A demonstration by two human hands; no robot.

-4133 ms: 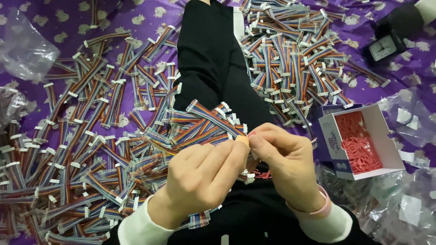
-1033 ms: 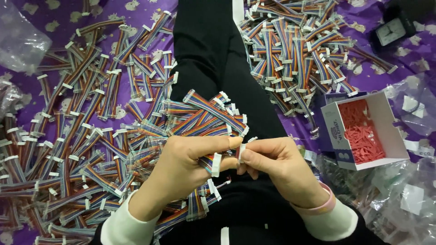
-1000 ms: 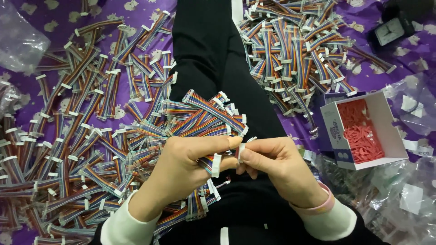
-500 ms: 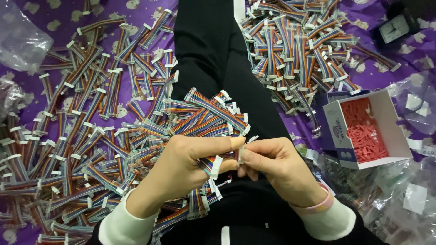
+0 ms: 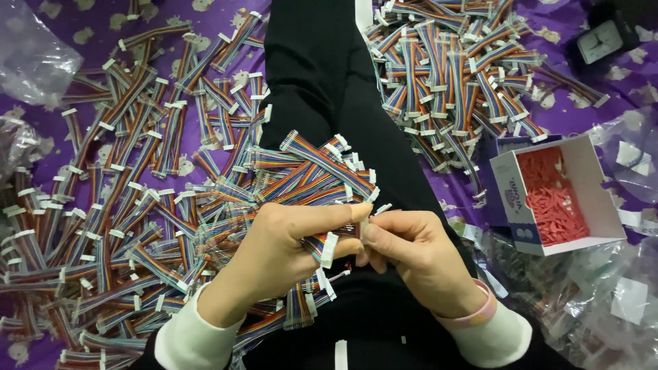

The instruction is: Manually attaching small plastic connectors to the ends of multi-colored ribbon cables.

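Fingers (image 5: 343,214) of left hand (image 5: 274,260) pinch a rainbow ribbon cable (image 5: 327,247) over the lap; right hand (image 5: 411,253) fingers pressed at its white connector (image 5: 361,229), contents hidden. Judgement: keep connector square, grip close. Cable piles (image 5: 116,226) left, small box of red parts (image 5: 558,199) right.

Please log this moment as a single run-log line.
left hand: holds rainbow ribbon cable | right hand: pinches its white connector | lap: cable bundle | right: box of red parts

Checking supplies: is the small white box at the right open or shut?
Open: the white box has no lid on, and red pieces show inside.
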